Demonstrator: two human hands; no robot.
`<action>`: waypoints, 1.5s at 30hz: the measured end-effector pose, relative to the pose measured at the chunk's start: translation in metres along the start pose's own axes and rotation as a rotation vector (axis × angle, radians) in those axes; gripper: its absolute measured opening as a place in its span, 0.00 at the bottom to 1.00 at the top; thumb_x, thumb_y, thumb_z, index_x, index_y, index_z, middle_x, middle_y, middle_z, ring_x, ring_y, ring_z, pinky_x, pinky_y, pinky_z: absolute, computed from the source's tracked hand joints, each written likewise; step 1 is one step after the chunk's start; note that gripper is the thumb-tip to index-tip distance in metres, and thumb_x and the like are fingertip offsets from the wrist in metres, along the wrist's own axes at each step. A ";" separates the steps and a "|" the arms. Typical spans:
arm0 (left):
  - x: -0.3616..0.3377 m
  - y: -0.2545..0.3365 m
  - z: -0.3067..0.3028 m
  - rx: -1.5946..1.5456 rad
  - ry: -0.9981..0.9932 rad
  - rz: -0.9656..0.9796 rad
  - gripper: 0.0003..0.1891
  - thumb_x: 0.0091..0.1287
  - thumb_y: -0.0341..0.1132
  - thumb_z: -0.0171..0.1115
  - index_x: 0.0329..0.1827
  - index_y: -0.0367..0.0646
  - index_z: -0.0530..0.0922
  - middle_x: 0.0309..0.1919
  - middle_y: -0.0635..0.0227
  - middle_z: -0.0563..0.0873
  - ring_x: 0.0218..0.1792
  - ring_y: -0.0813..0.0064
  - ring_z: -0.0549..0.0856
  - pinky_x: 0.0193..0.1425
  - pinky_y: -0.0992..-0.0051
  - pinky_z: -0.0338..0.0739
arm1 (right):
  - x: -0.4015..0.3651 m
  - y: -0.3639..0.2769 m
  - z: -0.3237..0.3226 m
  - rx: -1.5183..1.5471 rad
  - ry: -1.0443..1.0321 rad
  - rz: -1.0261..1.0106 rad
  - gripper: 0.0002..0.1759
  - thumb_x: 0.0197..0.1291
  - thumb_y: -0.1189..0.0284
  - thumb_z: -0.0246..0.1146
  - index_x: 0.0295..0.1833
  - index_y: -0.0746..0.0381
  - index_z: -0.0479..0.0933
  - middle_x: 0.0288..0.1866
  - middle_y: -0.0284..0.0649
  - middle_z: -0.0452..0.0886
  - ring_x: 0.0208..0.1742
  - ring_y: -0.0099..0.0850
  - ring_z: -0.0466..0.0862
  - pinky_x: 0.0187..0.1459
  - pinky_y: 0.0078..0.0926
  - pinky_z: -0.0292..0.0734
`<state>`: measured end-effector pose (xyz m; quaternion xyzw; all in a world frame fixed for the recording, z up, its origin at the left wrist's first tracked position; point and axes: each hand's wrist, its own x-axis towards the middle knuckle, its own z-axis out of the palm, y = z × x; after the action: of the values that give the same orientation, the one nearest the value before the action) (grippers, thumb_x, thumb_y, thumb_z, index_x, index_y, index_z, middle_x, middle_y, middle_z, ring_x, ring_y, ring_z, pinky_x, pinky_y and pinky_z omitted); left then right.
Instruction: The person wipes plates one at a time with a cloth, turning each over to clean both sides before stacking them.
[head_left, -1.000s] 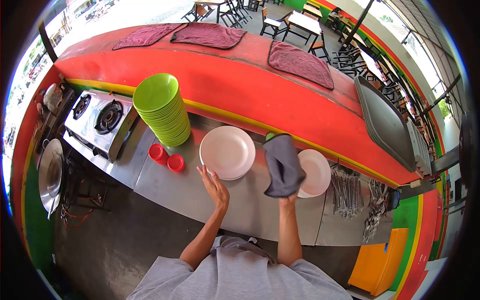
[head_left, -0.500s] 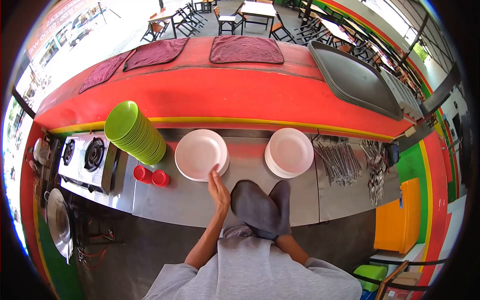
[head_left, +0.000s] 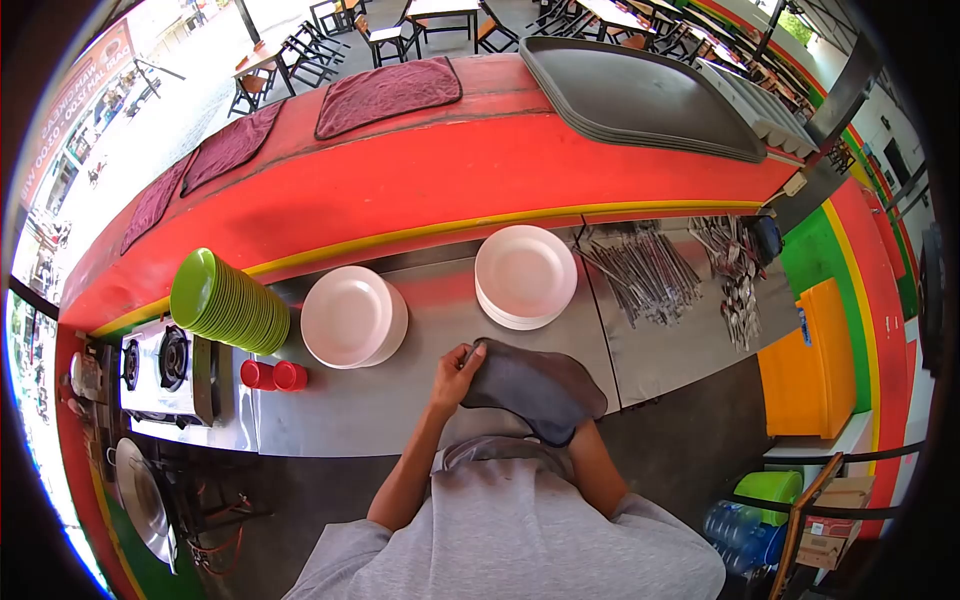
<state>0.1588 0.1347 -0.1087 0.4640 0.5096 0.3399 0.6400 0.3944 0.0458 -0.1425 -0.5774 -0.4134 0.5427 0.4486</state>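
A dark grey cloth [head_left: 530,388] stretches in front of my chest, above the edge of the steel counter. My left hand [head_left: 458,374] pinches its left corner between thumb and fingers. The cloth covers my right hand, so its fingers are hidden; only the right forearm [head_left: 598,468] shows below it. Just beyond the cloth stands a stack of white plates [head_left: 527,272]. Another stack of white plates [head_left: 348,318] is to the left, apart from my left hand.
Green bowls [head_left: 225,305] lean in a tall stack beside red cups [head_left: 290,376] and a gas stove [head_left: 165,370]. Loose cutlery [head_left: 645,275] lies on the right of the counter [head_left: 350,420]. A red ledge [head_left: 400,170] behind carries maroon cloths [head_left: 388,95] and grey trays [head_left: 640,95].
My left hand was open with fingers extended beside the left plate stack; it has moved right and taken hold of the cloth's corner. The cloth is spread wider. The view has shifted right.
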 end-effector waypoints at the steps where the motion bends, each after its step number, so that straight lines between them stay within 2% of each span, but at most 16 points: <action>1: 0.003 0.006 0.003 0.013 0.001 0.031 0.19 0.75 0.49 0.64 0.45 0.39 0.84 0.29 0.79 0.81 0.31 0.89 0.74 0.35 0.82 0.69 | 0.003 -0.004 -0.002 0.096 -0.030 -0.007 0.18 0.71 0.66 0.60 0.61 0.61 0.71 0.61 0.42 0.76 0.62 0.32 0.75 0.64 0.29 0.71; 3: 0.006 0.015 0.011 0.037 0.005 0.093 0.19 0.76 0.48 0.63 0.46 0.38 0.85 0.29 0.78 0.82 0.30 0.88 0.74 0.35 0.83 0.70 | 0.005 -0.009 -0.003 0.236 -0.053 -0.021 0.18 0.71 0.66 0.60 0.61 0.61 0.70 0.61 0.42 0.75 0.63 0.32 0.75 0.65 0.29 0.70; 6: 0.026 0.009 0.019 -0.018 0.037 0.155 0.20 0.78 0.49 0.59 0.55 0.38 0.82 0.41 0.70 0.87 0.39 0.81 0.83 0.45 0.80 0.77 | 0.016 -0.019 -0.016 0.367 0.009 -0.075 0.18 0.71 0.66 0.60 0.62 0.61 0.70 0.62 0.42 0.75 0.63 0.32 0.74 0.65 0.29 0.70; 9: 0.063 0.003 0.020 -0.029 0.203 0.261 0.24 0.79 0.52 0.56 0.61 0.39 0.79 0.53 0.63 0.86 0.52 0.74 0.84 0.57 0.73 0.77 | 0.037 -0.029 -0.044 0.446 0.168 -0.160 0.19 0.72 0.66 0.60 0.62 0.61 0.69 0.62 0.42 0.75 0.64 0.32 0.74 0.65 0.29 0.70; 10: 0.074 0.004 0.017 -0.015 0.194 0.215 0.28 0.79 0.54 0.55 0.67 0.38 0.75 0.61 0.61 0.82 0.64 0.70 0.79 0.67 0.70 0.72 | 0.043 -0.032 -0.054 0.464 0.228 -0.190 0.19 0.72 0.66 0.60 0.62 0.61 0.69 0.63 0.42 0.75 0.64 0.32 0.74 0.66 0.29 0.70; 13: 0.117 -0.010 0.022 -0.067 0.367 0.252 0.33 0.79 0.56 0.52 0.75 0.38 0.68 0.70 0.59 0.75 0.72 0.67 0.72 0.75 0.67 0.65 | 0.071 -0.038 -0.078 0.477 0.400 -0.283 0.19 0.72 0.66 0.60 0.63 0.61 0.69 0.63 0.42 0.74 0.64 0.32 0.74 0.66 0.30 0.69; 16: 0.162 -0.031 0.019 -0.155 0.341 0.232 0.37 0.80 0.59 0.46 0.81 0.39 0.59 0.78 0.59 0.66 0.77 0.66 0.66 0.79 0.63 0.60 | 0.108 -0.045 -0.090 0.440 0.530 -0.379 0.20 0.72 0.66 0.60 0.64 0.61 0.68 0.64 0.42 0.74 0.65 0.32 0.74 0.66 0.30 0.69; 19: 0.177 -0.027 0.040 -0.280 0.278 0.231 0.38 0.81 0.61 0.42 0.81 0.38 0.58 0.78 0.59 0.65 0.77 0.65 0.65 0.80 0.67 0.57 | 0.144 -0.054 -0.088 0.372 0.565 -0.450 0.20 0.72 0.66 0.60 0.64 0.61 0.68 0.64 0.42 0.74 0.65 0.32 0.73 0.67 0.30 0.69; 25: 0.183 -0.018 0.065 -0.289 0.319 0.266 0.36 0.81 0.59 0.41 0.81 0.39 0.58 0.77 0.60 0.66 0.76 0.65 0.66 0.79 0.68 0.59 | 0.198 -0.060 -0.064 0.221 0.480 -0.467 0.21 0.72 0.66 0.60 0.65 0.61 0.67 0.65 0.42 0.73 0.66 0.32 0.73 0.68 0.30 0.68; 31: 0.184 -0.015 0.081 -0.257 0.469 0.252 0.35 0.82 0.59 0.38 0.80 0.42 0.62 0.76 0.63 0.68 0.76 0.65 0.67 0.79 0.66 0.59 | 0.207 -0.057 -0.061 0.123 0.380 -0.415 0.22 0.72 0.66 0.60 0.66 0.61 0.66 0.66 0.42 0.73 0.67 0.32 0.72 0.68 0.30 0.67; 40: 0.192 -0.013 0.087 -0.240 0.530 0.227 0.38 0.80 0.63 0.37 0.80 0.42 0.63 0.75 0.62 0.71 0.74 0.64 0.69 0.77 0.66 0.62 | 0.208 -0.060 -0.071 0.073 0.291 -0.385 0.24 0.73 0.66 0.60 0.68 0.61 0.65 0.67 0.42 0.72 0.68 0.32 0.72 0.70 0.30 0.66; 43: 0.196 -0.014 0.085 -0.293 0.532 0.218 0.37 0.81 0.61 0.38 0.80 0.38 0.61 0.75 0.58 0.70 0.74 0.64 0.70 0.76 0.68 0.64 | 0.207 -0.061 -0.074 0.064 0.266 -0.383 0.24 0.73 0.66 0.60 0.69 0.61 0.64 0.68 0.42 0.71 0.68 0.32 0.71 0.70 0.31 0.66; 45: 0.200 -0.017 0.079 -0.261 0.527 0.208 0.37 0.81 0.61 0.38 0.80 0.40 0.62 0.75 0.60 0.70 0.74 0.64 0.70 0.76 0.67 0.63 | 0.207 -0.062 -0.075 0.056 0.251 -0.380 0.24 0.73 0.66 0.60 0.69 0.61 0.64 0.68 0.42 0.71 0.69 0.32 0.71 0.70 0.31 0.65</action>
<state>0.2845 0.2916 -0.1881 0.3233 0.5600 0.5746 0.5017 0.4837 0.2561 -0.1348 -0.5395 -0.4404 0.3836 0.6065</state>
